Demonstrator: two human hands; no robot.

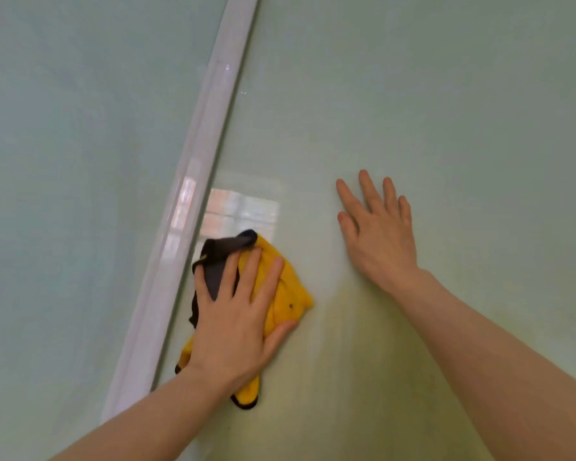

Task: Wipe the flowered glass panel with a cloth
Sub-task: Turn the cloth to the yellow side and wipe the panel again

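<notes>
A pale green, smooth frosted glass panel (413,94) fills most of the view, its surface glossy enough to carry a bright, blurred rectangular reflection (243,211) just above the cloth; no flower pattern can be made out on it from here. Against the panel lies one crumpled yellow cloth with a dark grey side and dark edging (286,294), soft and towel-like, bunched into folds, with a dark flap sticking up past the fingertips and a yellow corner hanging below the wrist. The left hand (236,314) lies flat on top of this cloth, fingers straight and slightly spread, pressing it to the glass — much of the cloth is hidden under the palm. The right hand (376,227) holds nothing; it rests open on the bare glass to the right of the cloth, well apart from it, fingers extended and fanned upward. Both bare forearms run out of the bottom edge of the frame. Just left of the cloth a glossy white strip of frame (193,194) runs diagonally from the top to the lower left, and beyond it sits a second pale green pane (80,128) — two panes in all, one strip between them.
</notes>
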